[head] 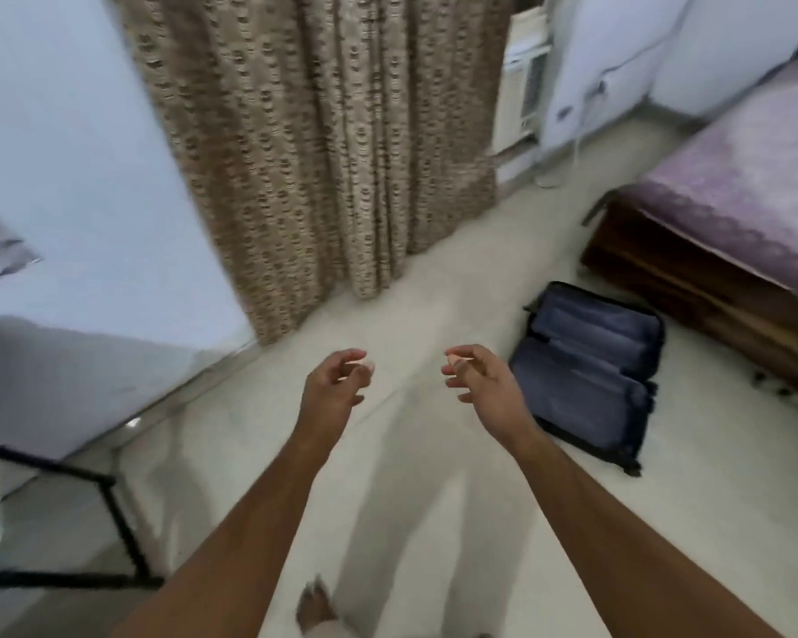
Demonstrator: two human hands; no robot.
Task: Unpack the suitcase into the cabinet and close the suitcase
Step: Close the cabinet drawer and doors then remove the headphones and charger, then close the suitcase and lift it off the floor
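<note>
Your left hand (337,384) and right hand (480,384) hover empty, fingers loosely curled, over the floor (434,292) near the open suitcase (590,370).

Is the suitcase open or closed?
Open. The suitcase lies flat on the floor with both halves spread apart, dark lining showing.

No writing can be read anywhere here. The open suitcase (590,375) on the floor shows no legible label or brand.
</note>
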